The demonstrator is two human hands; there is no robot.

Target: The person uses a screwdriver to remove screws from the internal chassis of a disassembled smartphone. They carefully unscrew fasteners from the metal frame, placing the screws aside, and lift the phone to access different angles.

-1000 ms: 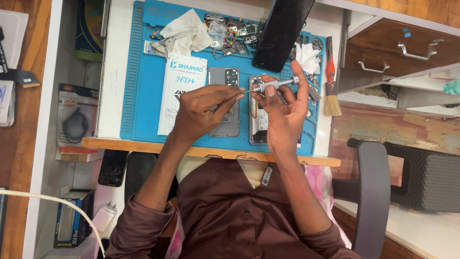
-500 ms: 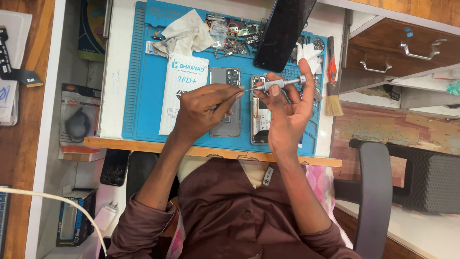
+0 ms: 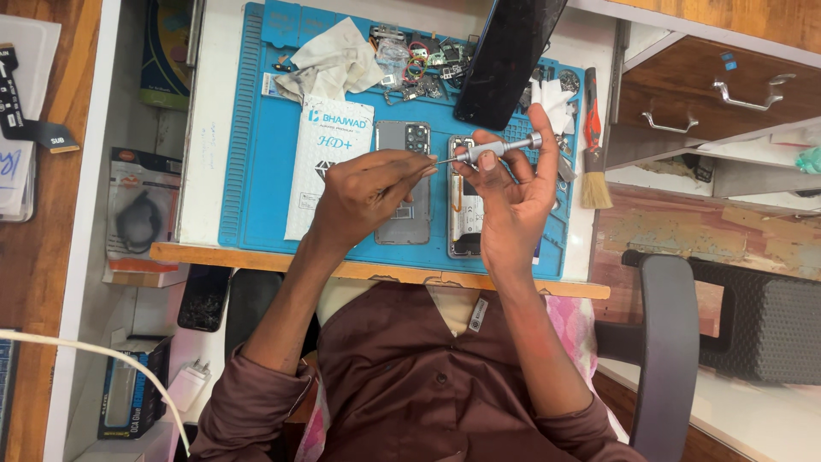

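Observation:
My right hand [image 3: 513, 201] holds a small silver screwdriver [image 3: 500, 149] by its handle, raised above an opened phone [image 3: 462, 235] on the blue work mat [image 3: 256, 145]. My left hand [image 3: 368, 192] pinches at the thin tip of the screwdriver with its fingertips, over a grey phone back cover [image 3: 402, 137]. I cannot tell whether something tiny sits between those fingertips. Both phones lie side by side near the mat's front edge.
A white packet [image 3: 329, 154] lies left of the cover. A crumpled cloth [image 3: 329, 60], several small parts [image 3: 419, 56] and a leaning black phone [image 3: 509, 56] are at the back. A red-handled brush [image 3: 592, 145] lies right. Drawers [image 3: 735, 94] and a chair [image 3: 667, 342] stand right.
My right hand has shifted its fingers a little on the screwdriver. Both hands stay over the two phones, with the left still at the tip.

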